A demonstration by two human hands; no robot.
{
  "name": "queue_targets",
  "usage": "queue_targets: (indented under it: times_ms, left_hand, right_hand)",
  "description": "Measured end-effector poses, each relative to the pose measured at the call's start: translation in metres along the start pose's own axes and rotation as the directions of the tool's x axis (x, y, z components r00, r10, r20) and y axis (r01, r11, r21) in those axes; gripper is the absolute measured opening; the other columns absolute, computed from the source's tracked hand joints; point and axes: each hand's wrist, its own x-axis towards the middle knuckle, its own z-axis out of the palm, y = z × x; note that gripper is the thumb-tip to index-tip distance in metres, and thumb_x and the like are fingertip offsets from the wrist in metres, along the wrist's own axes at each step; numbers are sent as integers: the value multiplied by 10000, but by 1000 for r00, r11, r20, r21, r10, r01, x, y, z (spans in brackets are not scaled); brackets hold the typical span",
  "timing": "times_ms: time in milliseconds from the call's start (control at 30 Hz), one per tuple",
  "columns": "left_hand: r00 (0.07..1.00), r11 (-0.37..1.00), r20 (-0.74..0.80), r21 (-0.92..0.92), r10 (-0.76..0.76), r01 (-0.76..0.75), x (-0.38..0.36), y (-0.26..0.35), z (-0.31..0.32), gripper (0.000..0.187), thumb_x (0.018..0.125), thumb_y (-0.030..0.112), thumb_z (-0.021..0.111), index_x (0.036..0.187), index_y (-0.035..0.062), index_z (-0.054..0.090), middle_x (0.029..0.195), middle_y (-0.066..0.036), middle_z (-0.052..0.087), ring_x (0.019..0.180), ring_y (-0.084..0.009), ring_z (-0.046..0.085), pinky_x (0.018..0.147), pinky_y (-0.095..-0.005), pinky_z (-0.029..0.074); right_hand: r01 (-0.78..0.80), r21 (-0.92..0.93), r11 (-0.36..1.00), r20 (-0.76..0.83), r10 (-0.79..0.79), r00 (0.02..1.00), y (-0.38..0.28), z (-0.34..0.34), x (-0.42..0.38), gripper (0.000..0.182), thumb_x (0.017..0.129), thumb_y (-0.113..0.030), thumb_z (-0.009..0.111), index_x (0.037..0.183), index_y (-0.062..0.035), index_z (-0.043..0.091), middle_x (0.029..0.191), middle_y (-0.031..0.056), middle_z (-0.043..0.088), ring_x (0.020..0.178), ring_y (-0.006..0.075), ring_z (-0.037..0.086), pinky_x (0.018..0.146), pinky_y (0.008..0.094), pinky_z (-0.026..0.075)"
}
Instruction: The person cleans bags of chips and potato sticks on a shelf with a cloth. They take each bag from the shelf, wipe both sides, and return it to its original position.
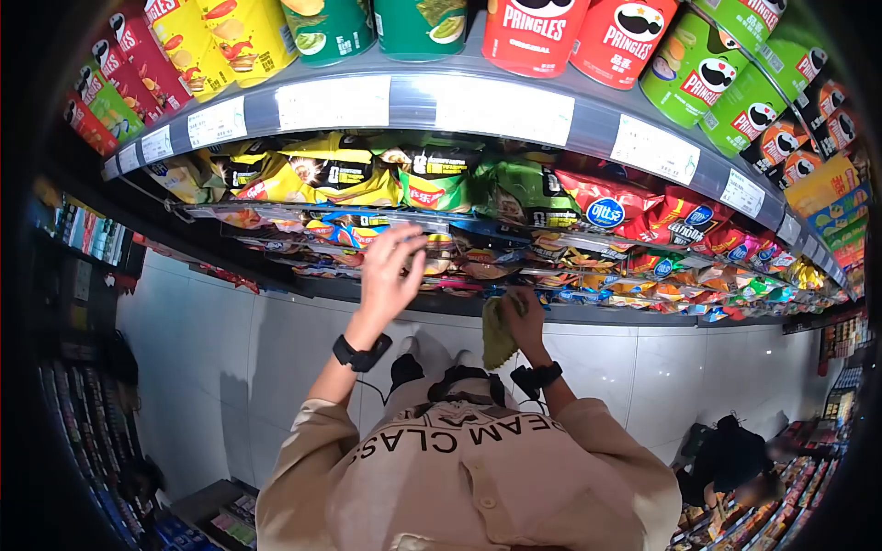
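Head view: your left hand [393,271] is just off centre at 9 o'clock, by the snack bags [441,188]. Fingers part-curled, gap to the thumb, nothing visible in that grip. Can't tell if the fingertips touch packaging.

Your right hand [525,320], 4 o'clock, has its grip closed around what looks like a yellow-green cloth [497,342], pinched near the top. Rest hangs toward 5 o'clock; a high pinch likely leaves the bulk loose and the left hand free.

Bags sit in tiers at 12 o'clock, red ones at 2; probably tiered so you can see and reach each kind. Price labels [505,110] line the shelf edge [413,103] above, presumably to match products. Pringles cans [537,37] stand on that shelf grouped by colour, likely by flavour.
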Motion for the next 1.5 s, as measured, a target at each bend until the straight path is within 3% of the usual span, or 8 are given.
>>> queue_targets:
  times_ms: [167, 300, 567, 833, 1033, 1167, 1300, 1500]
  left_hand:
    - [967, 944, -214, 322, 139, -64, 65, -47, -75, 271, 738, 94, 656, 998, 45, 601, 1113, -121, 547, 1077, -332, 495, 910, -441, 380]
    - [999, 824, 36, 565, 16, -33, 84, -82, -102, 453, 726, 284, 700, 1080, 37, 564, 991, -141, 521, 997, -331, 478, 949, -484, 335]
    - [986, 928, 118, 339, 121, -154, 75, -109, -108, 374, 724, 195, 691, 1032, 18, 571, 848, -111, 511, 832, -293, 505, 750, -375, 431]
    - [967, 989, 223, 52, 124, -139, 64, -126, -115, 331, 732, 93, 691, 1030, 15, 570, 948, -145, 604, 833, -311, 591, 748, -359, 478]
    - [987, 982, 1, 109, 158, -157, 53, -134, -116, 118, 727, 31, 644, 839, 28, 606, 792, -102, 603, 715, -277, 588, 625, -351, 468]
    - [968, 986, -204, 112, 147, -126, 44, -137, -107, 141, 700, -13, 646, 826, 25, 597, 777, -86, 572, 815, -269, 538, 754, -351, 430]
    - [915, 996, -402, -90, -36, 0, 48, -132, -111, 107, 726, -29, 618, 817, 9, 577, 813, -88, 570, 889, -257, 519, 829, -346, 397]
    - [911, 969, -339, 8, 234, -246, 43, -85, -150, 193, 671, -33, 649, 843, 38, 597, 800, -76, 594, 834, -267, 554, 798, -376, 420]
  right_hand:
    - [-93, -2, 996, 6, 93, 996, -41, 28, 8, 208, 805, -159, 652, 939, -18, 577, 786, 138, 643, 711, 192, 638, 634, 292, 476]
    - [-94, 33, 995, -21, 95, 995, -68, 66, 5, 179, 821, -150, 634, 919, -10, 579, 785, 94, 623, 724, 131, 574, 652, 273, 448]
    - [-43, 158, 986, -260, 83, 962, -82, 93, 19, 101, 836, -50, 604, 914, 10, 580, 794, 62, 613, 720, 106, 554, 676, 252, 456]
    - [-72, 310, 948, -98, 108, 989, -142, 142, 17, 175, 804, -81, 652, 947, -7, 583, 847, 70, 623, 781, 114, 582, 707, 251, 458]
    - [100, 201, 974, -23, -97, 995, -169, 145, 24, 201, 782, -94, 676, 942, -12, 586, 848, 91, 633, 762, 172, 613, 703, 269, 471]
    - [165, 43, 985, -73, -162, 984, -183, 136, 21, 185, 769, -62, 679, 924, -8, 593, 856, 94, 651, 774, 157, 622, 724, 261, 472]
    - [89, 59, 994, -79, -84, 993, -170, 134, 10, 184, 767, -55, 680, 927, -12, 598, 848, 95, 652, 780, 146, 621, 727, 263, 473]
    - [-114, 234, 966, -31, 124, 992, -170, 129, -1, 512, 724, -45, 716, 1174, -9, 473, 1071, 109, 605, 921, 170, 595, 806, 268, 454]
